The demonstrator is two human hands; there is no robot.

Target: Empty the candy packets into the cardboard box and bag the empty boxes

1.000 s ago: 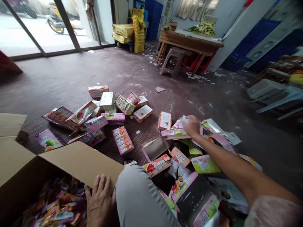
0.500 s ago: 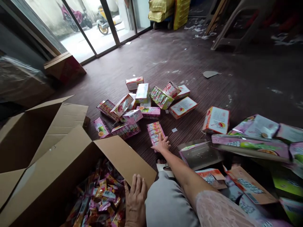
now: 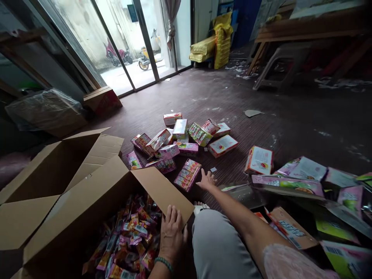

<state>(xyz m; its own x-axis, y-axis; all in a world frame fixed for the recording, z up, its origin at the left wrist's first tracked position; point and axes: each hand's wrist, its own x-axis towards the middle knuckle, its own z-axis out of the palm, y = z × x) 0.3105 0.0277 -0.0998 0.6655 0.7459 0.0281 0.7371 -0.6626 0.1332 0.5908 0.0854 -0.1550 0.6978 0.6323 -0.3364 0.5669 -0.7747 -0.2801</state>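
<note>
My right hand (image 3: 207, 180) reaches out over the floor with fingers spread, its tips just beside an open pink box of small packets (image 3: 187, 174); it holds nothing. My left hand (image 3: 172, 234) lies flat with fingers apart on the inner edge of a large open cardboard carton (image 3: 95, 201), which is full of loose pink and orange sachets (image 3: 130, 240). Beyond the right hand lies a cluster of small pink and white boxes (image 3: 180, 135). My grey-trousered knee (image 3: 217, 244) sits between the two arms.
Flattened and empty pink and green cartons (image 3: 305, 186) pile up on the right. A white and orange box (image 3: 259, 160) stands alone. A plastic stool (image 3: 276, 62) and wooden table stand at the back, yellow sacks (image 3: 212, 46) by the glass doors.
My right hand left the pile on the right, swung left to the open pink packet box, then slid slightly right of it. The view turned left. The left hand stayed on the carton.
</note>
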